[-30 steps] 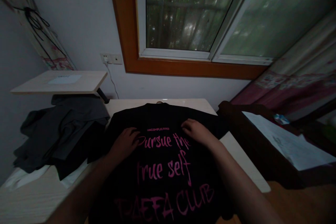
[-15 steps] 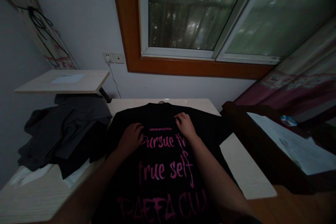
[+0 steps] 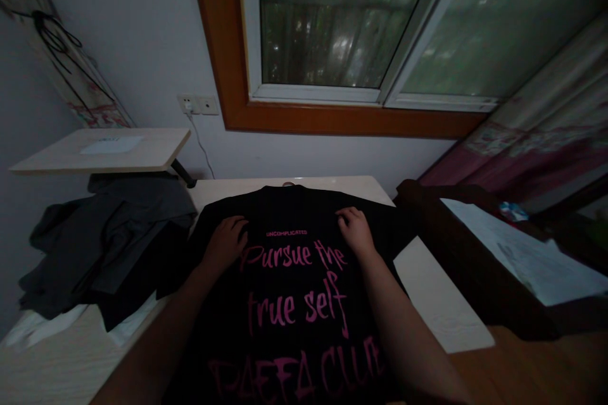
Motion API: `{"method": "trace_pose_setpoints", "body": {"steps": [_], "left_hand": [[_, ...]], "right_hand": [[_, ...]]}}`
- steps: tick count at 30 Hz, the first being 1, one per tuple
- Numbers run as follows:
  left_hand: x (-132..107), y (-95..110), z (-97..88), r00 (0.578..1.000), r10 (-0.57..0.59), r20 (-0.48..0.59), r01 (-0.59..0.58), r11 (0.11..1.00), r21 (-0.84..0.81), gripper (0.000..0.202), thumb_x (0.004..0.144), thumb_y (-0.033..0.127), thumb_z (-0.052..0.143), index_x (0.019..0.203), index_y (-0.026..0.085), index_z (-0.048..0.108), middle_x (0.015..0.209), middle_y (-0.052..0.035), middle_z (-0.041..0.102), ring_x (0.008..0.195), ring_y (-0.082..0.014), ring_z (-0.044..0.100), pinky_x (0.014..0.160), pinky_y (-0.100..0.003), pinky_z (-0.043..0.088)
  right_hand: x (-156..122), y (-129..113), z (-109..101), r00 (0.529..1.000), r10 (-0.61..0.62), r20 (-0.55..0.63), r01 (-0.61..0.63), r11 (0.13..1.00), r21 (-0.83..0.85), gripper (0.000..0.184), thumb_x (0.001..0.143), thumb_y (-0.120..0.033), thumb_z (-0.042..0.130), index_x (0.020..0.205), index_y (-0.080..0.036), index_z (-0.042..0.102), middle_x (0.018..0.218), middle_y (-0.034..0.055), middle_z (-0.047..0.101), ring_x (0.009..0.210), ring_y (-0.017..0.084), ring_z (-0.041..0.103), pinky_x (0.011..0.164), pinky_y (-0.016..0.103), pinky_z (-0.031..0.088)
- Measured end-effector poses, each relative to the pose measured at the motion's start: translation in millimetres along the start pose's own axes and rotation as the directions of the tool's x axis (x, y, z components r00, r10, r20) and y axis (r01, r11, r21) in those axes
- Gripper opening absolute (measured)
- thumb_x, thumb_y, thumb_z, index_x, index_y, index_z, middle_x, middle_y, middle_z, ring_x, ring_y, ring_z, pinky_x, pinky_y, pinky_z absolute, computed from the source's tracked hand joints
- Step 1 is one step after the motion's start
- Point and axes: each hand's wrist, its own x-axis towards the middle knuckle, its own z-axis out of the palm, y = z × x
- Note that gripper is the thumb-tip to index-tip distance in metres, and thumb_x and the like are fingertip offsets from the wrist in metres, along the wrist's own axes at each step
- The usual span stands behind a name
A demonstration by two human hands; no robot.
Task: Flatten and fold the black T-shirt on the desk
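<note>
A black T-shirt [image 3: 294,212] with pink lettering lies spread out on a pale wooden table [image 3: 356,183], its neck toward the wall. My left hand [image 3: 225,242] rests on the shirt to the left of the print, fingers stretched forward and slightly bent. To the right of the print, my right hand [image 3: 355,231] also lies on the fabric with its fingers apart. Neither hand has cloth gathered in it. A small part of a hanger hook [image 3: 288,184] shows at the collar. The shirt's lower hem is out of view.
Dark grey and black clothes [image 3: 109,234] lie heaped on the left under a raised wooden shelf [image 3: 156,145], with white cloth [image 3: 52,323] beneath. On the right stands dark brown furniture [image 3: 479,266] with a whitish sheet [image 3: 527,259] on it. A window [image 3: 327,25] is behind.
My hands have slid apart over the shirt, the left one leftward and the right one rightward, uncovering more of the lettering. The view has shifted slightly.
</note>
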Motion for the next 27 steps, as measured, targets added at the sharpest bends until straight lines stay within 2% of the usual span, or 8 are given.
{"method": "trace_pose_setpoints", "body": {"steps": [5,9,13,16,20,22,25,27], "left_hand": [[-4.4,-16.5,-9.0,0.998,-0.057,-0.021,0.058,0.998,0.023,0.032,0.095,0.027,0.047,0.118,0.018,0.067,0.128,-0.0126,0.064,0.123,-0.0284,0.055,0.112,-0.047,0.041],[-5.6,-36.1,-28.3,0.988,-0.138,-0.063,0.141,0.989,0.043,0.026,0.094,0.026,0.046,0.107,0.019,0.067,0.122,-0.0111,0.067,0.12,-0.0273,0.057,0.111,-0.046,0.04],[-6.8,-64.4,-48.9,0.958,-0.254,-0.135,0.261,0.965,0.037,0.027,0.091,0.021,0.041,0.107,0.018,0.063,0.124,-0.012,0.066,0.123,-0.0268,0.057,0.114,-0.045,0.037],[-7.7,-79.8,-59.9,0.916,-0.387,-0.103,0.379,0.921,-0.087,0.026,0.087,0.02,0.041,0.105,0.018,0.061,0.125,-0.0128,0.066,0.123,-0.0259,0.059,0.111,-0.043,0.041],[-9.0,-81.9,-68.6,0.816,-0.579,0.011,0.555,0.776,-0.299,0.021,0.087,0.034,0.051,0.1,0.021,0.061,0.109,-0.0087,0.071,0.107,-0.0261,0.066,0.096,-0.039,0.049],[-10.7,-77.8,-70.2,0.777,-0.622,0.092,0.581,0.655,-0.483,0.029,0.086,0.044,0.057,0.102,0.021,0.061,0.101,-0.0058,0.071,0.099,-0.0245,0.068,0.089,-0.036,0.052],[-14.5,-70.2,-71.1,0.786,-0.55,0.282,0.555,0.427,-0.714,0.042,0.083,0.052,0.062,0.11,0.02,0.062,0.105,-0.006,0.072,0.097,-0.0222,0.069,0.084,-0.033,0.054],[-16.5,-64.6,-72.3,0.819,-0.434,0.374,0.549,0.406,-0.731,0.046,0.08,0.05,0.066,0.114,0.019,0.063,0.114,-0.009,0.072,0.102,-0.0232,0.069,0.086,-0.034,0.054]], "right_hand": [[-1.0,1.7,-1.5,1.0,0.009,-0.011,-0.009,0.999,-0.037,0.025,0.094,-0.017,0.049,0.106,-0.019,0.071,0.111,0.0105,0.064,0.107,0.028,0.054,0.101,0.039,0.042],[-1.7,-0.2,-1.9,1.0,0.007,-0.019,-0.007,0.999,-0.034,0.025,0.094,-0.017,0.049,0.105,-0.019,0.071,0.11,0.0101,0.064,0.106,0.028,0.054,0.101,0.04,0.043],[-2.9,0.7,-1.4,0.999,-0.001,-0.047,0.0,1.0,-0.01,0.025,0.094,-0.019,0.049,0.104,-0.019,0.072,0.109,0.0102,0.064,0.105,0.028,0.054,0.1,0.04,0.043],[-2.7,3.3,0.9,0.998,-0.013,-0.065,0.014,1.0,0.016,0.024,0.093,-0.02,0.05,0.102,-0.019,0.072,0.108,0.0101,0.064,0.104,0.028,0.054,0.099,0.041,0.044],[-1.2,8.1,6.3,0.995,-0.018,-0.101,0.021,0.999,0.031,0.023,0.091,-0.019,0.051,0.099,-0.02,0.073,0.105,0.0094,0.065,0.1,0.028,0.055,0.097,0.042,0.044],[-0.6,10.7,8.6,0.993,-0.031,-0.111,0.035,0.999,0.031,0.023,0.09,-0.019,0.052,0.099,-0.02,0.073,0.104,0.0088,0.066,0.099,0.028,0.056,0.097,0.043,0.044],[0.0,13.6,10.5,0.993,-0.044,-0.108,0.048,0.998,0.028,0.022,0.091,-0.02,0.053,0.099,-0.021,0.074,0.104,0.0083,0.066,0.098,0.028,0.056,0.096,0.043,0.044],[0.1,14.8,11.0,0.994,-0.045,-0.1,0.048,0.998,0.028,0.022,0.091,-0.02,0.053,0.099,-0.021,0.074,0.105,0.008,0.066,0.099,0.028,0.056,0.095,0.042,0.044]]}}
